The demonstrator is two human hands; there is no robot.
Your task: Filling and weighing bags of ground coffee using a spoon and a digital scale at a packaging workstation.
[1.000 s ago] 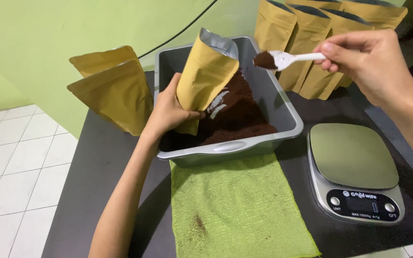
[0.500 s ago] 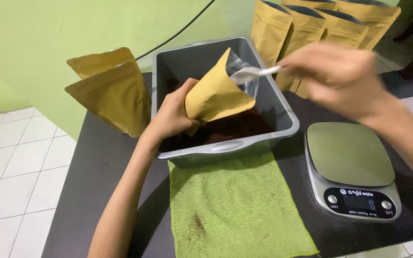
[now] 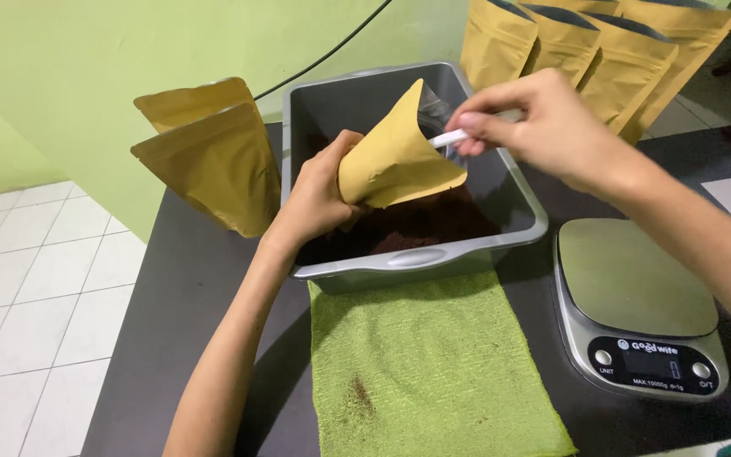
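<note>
Pouch (image 3: 395, 161), tan with a foil lining, sits at upper centre of frame tilted mouth-right over the grey tub (image 3: 518, 199) so spills land on brown grounds (image 3: 420, 224); left hand (image 3: 319, 195) clamps its base, right hand (image 3: 543, 127) pinches a white spoon (image 3: 448, 139) into its mouth.

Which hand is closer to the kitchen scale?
The right hand. It is above the grey tub, up and left of the kitchen scale; the left hand holds the gold pouch farther left.
</note>
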